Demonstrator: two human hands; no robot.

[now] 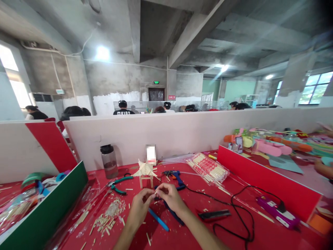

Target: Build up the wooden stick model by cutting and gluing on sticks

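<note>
My left hand and my right hand meet over the middle of the red table, fingertips pinched together. Whatever sits between them is too small to make out. Just behind my hands stands a small pavilion-like model of pale sticks, with a pointed roof on thin legs. A blue glue gun lies right of the model. Beneath my hands is a blue pen-like stick, with a dark blue handled tool partly hidden by my right hand. Green-handled pliers rest to the left.
Cut stick pieces are scattered at left, near a dark water bottle. Bundled sticks in plastic lie at back right. A black utility knife, cables and a purple power strip lie at right. Low green and red dividers flank the table.
</note>
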